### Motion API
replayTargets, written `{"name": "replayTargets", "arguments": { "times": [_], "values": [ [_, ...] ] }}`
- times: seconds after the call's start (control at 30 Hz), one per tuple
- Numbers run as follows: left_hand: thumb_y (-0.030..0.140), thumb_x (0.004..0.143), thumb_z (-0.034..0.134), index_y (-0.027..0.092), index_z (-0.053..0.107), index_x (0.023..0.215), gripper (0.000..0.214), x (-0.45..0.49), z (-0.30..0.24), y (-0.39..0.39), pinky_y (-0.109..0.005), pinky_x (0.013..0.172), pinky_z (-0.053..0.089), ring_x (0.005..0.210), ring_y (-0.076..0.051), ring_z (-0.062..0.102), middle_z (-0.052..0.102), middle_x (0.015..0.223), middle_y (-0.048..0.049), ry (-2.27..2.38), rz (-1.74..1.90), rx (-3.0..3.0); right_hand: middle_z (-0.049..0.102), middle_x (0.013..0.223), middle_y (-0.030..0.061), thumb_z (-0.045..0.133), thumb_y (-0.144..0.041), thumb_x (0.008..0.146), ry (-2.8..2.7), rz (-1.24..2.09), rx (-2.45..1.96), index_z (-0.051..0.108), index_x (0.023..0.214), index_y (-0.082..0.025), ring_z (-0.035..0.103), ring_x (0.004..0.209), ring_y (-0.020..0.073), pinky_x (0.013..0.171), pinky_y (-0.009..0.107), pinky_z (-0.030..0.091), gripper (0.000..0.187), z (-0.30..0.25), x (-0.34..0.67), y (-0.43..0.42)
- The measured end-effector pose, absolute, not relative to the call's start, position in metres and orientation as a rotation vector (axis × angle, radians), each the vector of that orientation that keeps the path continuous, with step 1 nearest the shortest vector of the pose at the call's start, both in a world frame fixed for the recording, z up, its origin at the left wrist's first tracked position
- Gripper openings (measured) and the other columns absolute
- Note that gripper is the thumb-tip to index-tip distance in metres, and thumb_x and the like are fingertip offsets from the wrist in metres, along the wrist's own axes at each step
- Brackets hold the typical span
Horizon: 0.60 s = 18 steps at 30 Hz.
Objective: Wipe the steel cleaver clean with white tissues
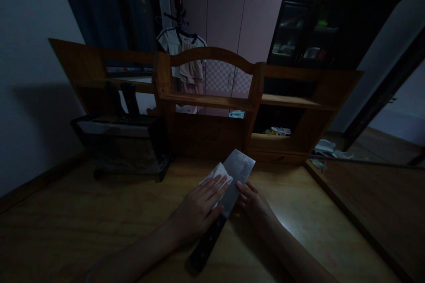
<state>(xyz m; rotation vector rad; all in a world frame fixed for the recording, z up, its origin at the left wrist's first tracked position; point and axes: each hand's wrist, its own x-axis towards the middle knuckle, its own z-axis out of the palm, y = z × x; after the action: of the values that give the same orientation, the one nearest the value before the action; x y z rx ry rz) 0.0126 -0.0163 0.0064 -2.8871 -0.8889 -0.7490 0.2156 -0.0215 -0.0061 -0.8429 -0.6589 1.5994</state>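
Observation:
A cleaver (236, 172) with a broad grey blade and a black riveted handle (208, 242) lies slantwise in front of me, its blade pointing away. My left hand (202, 203) presses a folded white cloth or tissue (221, 173) against the blade's left side, fingers lying over it. On the other side, my right hand (255, 203) pinches the blade's right edge, thumb on top and the other fingers underneath. No hand is on the handle; its butt end is low, near the tabletop.
A black knife block (122, 141) holding black-handled knives stands at the left on the wooden table (133, 221). Across the back runs a wooden shelf unit (209, 132). Beyond it are clothes on a rack (186, 53), a pink wardrobe (229, 13) and a dark cabinet (332, 35).

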Motion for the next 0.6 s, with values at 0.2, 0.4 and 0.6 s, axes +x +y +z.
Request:
{"name": "replayTargets", "arguments": {
  "times": [0.2, 0.4, 0.6],
  "values": [
    [0.033, 0.098, 0.033, 0.015, 0.017, 0.151, 0.058, 0.009, 0.014, -0.024, -0.043, 0.117, 0.022, 0.144, -0.023, 0.017, 0.022, 0.156, -0.0073, -0.713, -0.685, -2.944, 0.073, 0.101, 0.0057, 0.072, -0.029, 0.078, -0.689, 1.612, -0.806, 0.063, 0.102, -0.022, 0.069, 0.084, 0.0185, 0.077, 0.030, 0.053, 0.026, -0.005, 0.218, -0.022],
    [0.039, 0.096, 0.036, 0.015, 0.018, 0.151, 0.062, 0.012, 0.023, -0.030, -0.043, 0.118, 0.018, 0.142, -0.023, 0.025, 0.031, 0.152, -0.0080, -0.404, -0.551, -3.072, 0.073, 0.089, 0.0050, 0.069, -0.030, 0.080, -0.703, 1.665, -0.785, 0.061, 0.106, -0.021, 0.068, 0.069, 0.0179, 0.054, 0.025, 0.049, 0.029, -0.004, 0.218, -0.023],
    [0.039, 0.096, 0.038, 0.022, 0.021, 0.150, 0.059, 0.012, 0.023, -0.028, -0.047, 0.118, 0.017, 0.143, -0.023, 0.021, 0.032, 0.152, -0.0023, -0.603, -0.594, -3.040, 0.073, 0.097, 0.0063, 0.070, -0.030, 0.079, -0.686, 1.650, -0.800, 0.060, 0.110, -0.021, 0.069, 0.079, 0.0205, 0.066, 0.030, 0.053, 0.034, -0.004, 0.217, -0.021]
  ]
}}
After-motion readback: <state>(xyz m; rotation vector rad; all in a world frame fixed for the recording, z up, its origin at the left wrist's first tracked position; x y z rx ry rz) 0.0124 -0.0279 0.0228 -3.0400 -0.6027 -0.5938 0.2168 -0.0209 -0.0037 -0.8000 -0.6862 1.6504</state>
